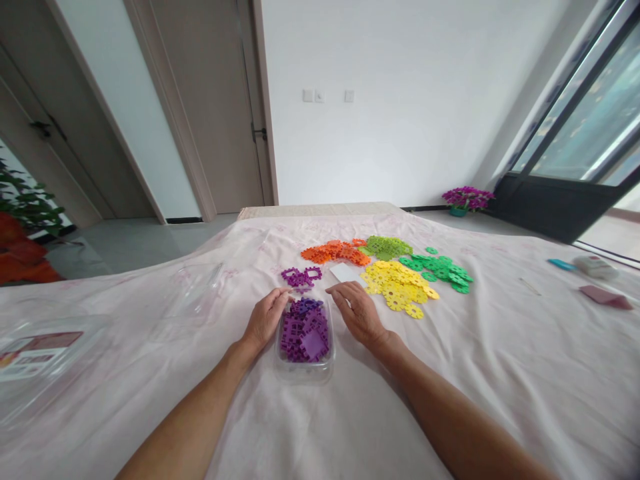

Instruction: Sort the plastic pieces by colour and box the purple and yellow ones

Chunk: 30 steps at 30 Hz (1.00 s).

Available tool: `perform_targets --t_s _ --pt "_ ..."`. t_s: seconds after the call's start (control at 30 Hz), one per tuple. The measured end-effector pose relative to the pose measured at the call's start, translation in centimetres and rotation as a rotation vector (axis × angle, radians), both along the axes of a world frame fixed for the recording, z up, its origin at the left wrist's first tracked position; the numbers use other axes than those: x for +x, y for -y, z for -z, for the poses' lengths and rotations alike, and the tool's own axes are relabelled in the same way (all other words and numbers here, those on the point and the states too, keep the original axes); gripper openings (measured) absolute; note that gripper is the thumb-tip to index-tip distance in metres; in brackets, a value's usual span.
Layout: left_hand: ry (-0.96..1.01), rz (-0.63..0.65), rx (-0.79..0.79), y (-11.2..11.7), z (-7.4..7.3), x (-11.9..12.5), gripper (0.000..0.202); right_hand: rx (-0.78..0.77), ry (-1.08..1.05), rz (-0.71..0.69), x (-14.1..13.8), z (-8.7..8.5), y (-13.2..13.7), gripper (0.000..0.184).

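A clear plastic tub [305,369] full of purple interlocking building pieces [313,341] stands before me. My left hand [267,319] is at its far left corner, fingers pinched together on what looks like a purple building piece [301,289] seen edge-on. The fingertips are partly hidden. My right hand [359,310] hovers by the tub's far right corner, fingers stretched toward it and holding nothing visible. Just beyond the tub lies a small heap of purple pieces [299,277]. A white card [345,273] rests past my right fingers.
Yellow pieces [397,287], orange pieces [333,253], lime pieces [387,247] and green pieces [445,270] lie in heaps beyond my right hand. A clear lid [193,293] and a labelled clear container [45,360] are leftward. A pink cloth [605,297] lies far right.
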<state>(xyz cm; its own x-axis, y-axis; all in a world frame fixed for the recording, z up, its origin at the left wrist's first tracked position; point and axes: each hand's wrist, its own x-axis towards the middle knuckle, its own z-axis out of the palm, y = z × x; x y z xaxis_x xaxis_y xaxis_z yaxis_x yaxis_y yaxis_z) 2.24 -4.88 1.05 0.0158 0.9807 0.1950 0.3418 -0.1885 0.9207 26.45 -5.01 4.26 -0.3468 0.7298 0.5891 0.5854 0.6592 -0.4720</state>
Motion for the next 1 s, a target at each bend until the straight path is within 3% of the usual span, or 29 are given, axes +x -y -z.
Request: perform_targets --t_s 0.17,0.37,0.63,1.0 --pt "-0.004 -0.011 0.029 0.1 0.0 0.0 0.048 -0.129 0.195 0.094 1.0 1.8 -1.1 0.026" --pt "-0.008 -0.029 0.056 0.0 -0.1 -0.1 0.050 -0.169 0.394 0.046 0.3 1.0 -0.4 0.021" --pt "-0.058 -0.100 0.049 -1.0 0.8 -0.3 0.040 -0.153 0.382 0.039 0.4 1.3 -0.5 0.020" --pt "-0.099 -0.008 0.020 -0.8 0.6 -0.1 0.035 -0.147 0.333 0.052 0.4 1.4 -0.5 0.017"
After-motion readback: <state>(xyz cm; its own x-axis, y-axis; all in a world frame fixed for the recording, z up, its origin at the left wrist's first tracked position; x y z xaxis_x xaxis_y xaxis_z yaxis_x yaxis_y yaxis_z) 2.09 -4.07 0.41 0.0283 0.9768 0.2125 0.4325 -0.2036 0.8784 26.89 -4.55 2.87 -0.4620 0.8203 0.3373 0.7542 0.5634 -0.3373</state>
